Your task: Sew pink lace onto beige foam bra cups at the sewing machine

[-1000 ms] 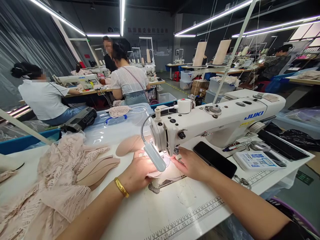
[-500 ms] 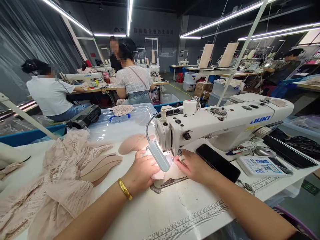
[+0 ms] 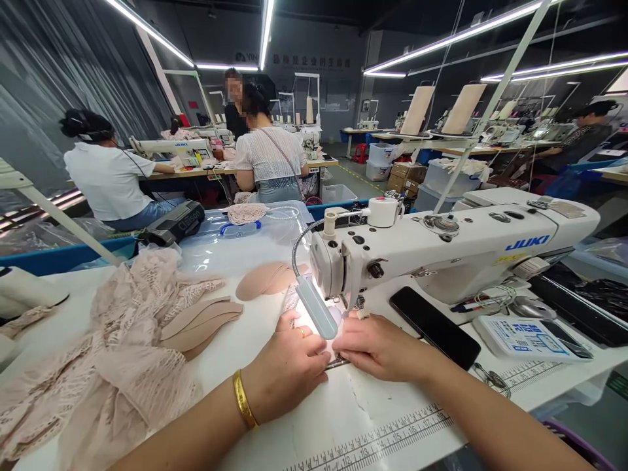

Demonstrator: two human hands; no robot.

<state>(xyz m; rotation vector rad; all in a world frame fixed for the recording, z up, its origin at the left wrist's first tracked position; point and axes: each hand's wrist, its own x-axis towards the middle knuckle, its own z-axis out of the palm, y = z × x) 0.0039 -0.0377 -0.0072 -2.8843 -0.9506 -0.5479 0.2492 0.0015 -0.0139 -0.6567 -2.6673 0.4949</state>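
Observation:
Under the head of the white sewing machine (image 3: 471, 229), a pale pink fabric piece (image 3: 291, 299) lies by the needle, mostly hidden by a grey gooseneck lamp (image 3: 318, 307) and my fingers. My left hand (image 3: 289, 366), with a gold bangle at the wrist, is closed on the fabric's near left edge. Fingers pressed together, my right hand (image 3: 380, 343) grips the fabric just right of the lamp tip. The two hands' fingertips almost meet in front of the presser foot area. What exactly lies between the right fingertips is partly hidden.
Left of my hands lie beige cup pads (image 3: 203, 327) and a heap of pink lace fabric (image 3: 132, 366). A black phone (image 3: 434, 327) and a white box (image 3: 527, 337) sit at right. A ruler strip (image 3: 383, 441) runs along the front edge. Co-workers sit beyond the clear plastic bin (image 3: 196, 258).
My left hand has moved nearer to me and slightly right, bringing the fabric's edge along. My right hand has come down a little, its fingers closer to the left hand's. The view has shifted slightly.

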